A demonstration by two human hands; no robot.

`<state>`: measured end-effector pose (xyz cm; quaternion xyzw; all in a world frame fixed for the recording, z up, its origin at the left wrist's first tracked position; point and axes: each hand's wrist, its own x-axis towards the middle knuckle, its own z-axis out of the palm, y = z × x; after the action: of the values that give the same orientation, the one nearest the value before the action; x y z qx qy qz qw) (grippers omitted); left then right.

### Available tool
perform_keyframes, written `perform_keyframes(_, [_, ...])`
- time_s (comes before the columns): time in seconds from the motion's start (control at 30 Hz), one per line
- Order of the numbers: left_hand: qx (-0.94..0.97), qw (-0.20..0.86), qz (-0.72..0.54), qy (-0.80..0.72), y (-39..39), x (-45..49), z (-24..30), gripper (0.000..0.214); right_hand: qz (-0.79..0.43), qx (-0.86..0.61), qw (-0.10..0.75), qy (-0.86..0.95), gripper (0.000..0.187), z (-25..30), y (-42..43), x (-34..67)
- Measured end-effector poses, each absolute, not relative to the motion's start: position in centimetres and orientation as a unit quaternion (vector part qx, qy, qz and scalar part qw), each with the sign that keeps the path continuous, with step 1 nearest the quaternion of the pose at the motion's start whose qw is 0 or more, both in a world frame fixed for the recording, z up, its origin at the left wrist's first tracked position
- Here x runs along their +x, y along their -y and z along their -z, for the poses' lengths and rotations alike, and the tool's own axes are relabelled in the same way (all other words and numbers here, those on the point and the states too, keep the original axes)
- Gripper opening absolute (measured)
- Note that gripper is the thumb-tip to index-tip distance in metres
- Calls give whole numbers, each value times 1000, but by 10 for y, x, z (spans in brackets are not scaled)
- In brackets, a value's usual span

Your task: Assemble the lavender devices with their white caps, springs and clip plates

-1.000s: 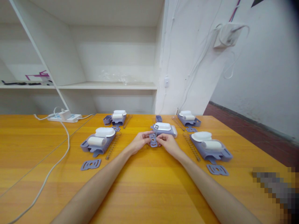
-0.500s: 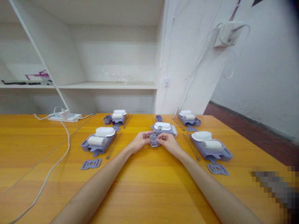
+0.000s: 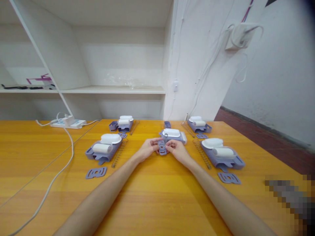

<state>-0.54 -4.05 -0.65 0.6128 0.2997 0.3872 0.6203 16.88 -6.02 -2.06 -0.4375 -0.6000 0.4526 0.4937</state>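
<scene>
My left hand (image 3: 149, 149) is closed on a flat purple-grey plastic plate (image 3: 162, 151) with cut-out slots, held up off the table. My right hand (image 3: 176, 148) pinches at the plate's right side, its fingertips at the lower end of a metal coil spring (image 3: 165, 138). The spring leans upward from the plate; whether it is hooked in a slot I cannot tell. Just behind the hands lies a purple-grey plastic housing (image 3: 182, 139) with a white oval part (image 3: 171, 132) on top. A small purple-grey box (image 3: 167, 124) stands farther back.
Similar sets surround the hands: a left housing (image 3: 110, 156), a right housing (image 3: 221, 163), and two farther back. Loose springs (image 3: 119, 153) and slotted plates (image 3: 95, 172) lie beside them. A white cable (image 3: 72, 147) runs from a power strip (image 3: 78, 124) along the left.
The spring has swung to a more upright angle above the plate, and the plate has turned slightly. Both hands stay in nearly the same place.
</scene>
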Motion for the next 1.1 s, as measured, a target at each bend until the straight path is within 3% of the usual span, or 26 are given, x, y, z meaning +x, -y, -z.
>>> perform_keyframes(1.1, [598, 640, -393, -281, 41, -8, 7, 59, -486, -438, 459, 601, 25, 6, 66, 168])
